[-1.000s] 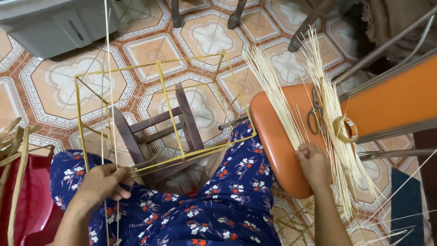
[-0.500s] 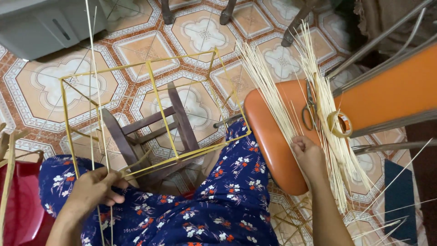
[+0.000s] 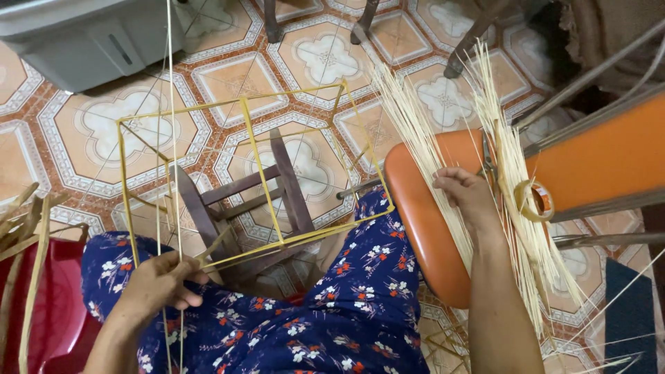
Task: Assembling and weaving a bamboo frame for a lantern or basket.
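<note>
I see the left hand (image 3: 161,285) pinched shut on a thin yellow bamboo strip (image 3: 170,138) that rises straight up past the open box-shaped frame of yellow bamboo strips (image 3: 249,145), which leans on the lap in blue floral cloth (image 3: 325,325) above a small dark wooden stool (image 3: 242,201). The right hand (image 3: 467,197) lies on a bundle of pale thin bamboo splints (image 3: 512,208) spread across an orange plastic chair seat (image 3: 422,228); whether its fingers grip a splint I cannot tell. A roll of tape (image 3: 533,199) rests just beside it.
</note>
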